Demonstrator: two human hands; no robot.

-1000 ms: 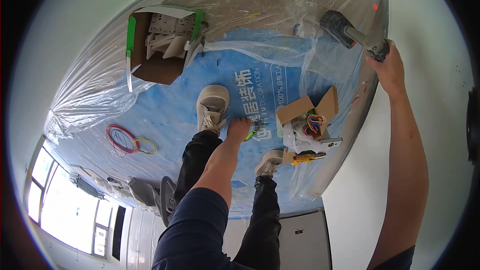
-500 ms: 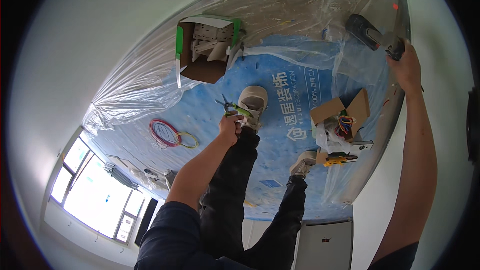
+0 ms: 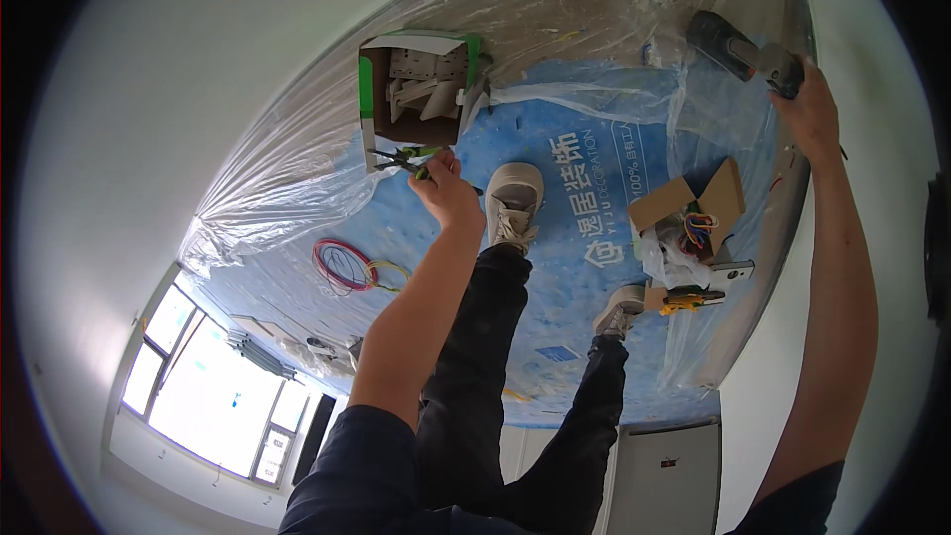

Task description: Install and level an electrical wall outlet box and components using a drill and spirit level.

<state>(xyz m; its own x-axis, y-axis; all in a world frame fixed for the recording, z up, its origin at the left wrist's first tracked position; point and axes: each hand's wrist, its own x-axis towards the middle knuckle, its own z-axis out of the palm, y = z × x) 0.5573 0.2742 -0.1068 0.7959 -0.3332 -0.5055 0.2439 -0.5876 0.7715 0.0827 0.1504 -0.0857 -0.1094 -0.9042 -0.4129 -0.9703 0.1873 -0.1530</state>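
Note:
My left hand (image 3: 448, 194) is closed round a pair of pliers (image 3: 414, 160) with green handles and dark jaws. The pliers are above the floor, in front of the near edge of an open green-and-white carton (image 3: 369, 89). Pale flat pieces (image 3: 428, 74) lie inside that carton. At the right, beside the white wall, my right hand (image 3: 810, 111) is closed round the head end of a black and grey cordless drill (image 3: 738, 52). The drill's thick black base points away to the left. A thin dark tip shows past the hand on the wall side; the fingers are partly hidden.
Blue sheeting (image 3: 475, 337) and crumpled clear plastic (image 3: 297, 173) cover the floor. A small open cardboard box (image 3: 728, 193) with coloured wires stands at the right, near orange-handled tools (image 3: 684, 302). Coiled red and yellow wire (image 3: 347, 266) lies at the left. My shoes (image 3: 515, 193) stand between.
My left hand has moved forward and left with the pliers, from beside my shoe to the carton's edge. My right hand stays at the drill; the whole view has shifted slightly.

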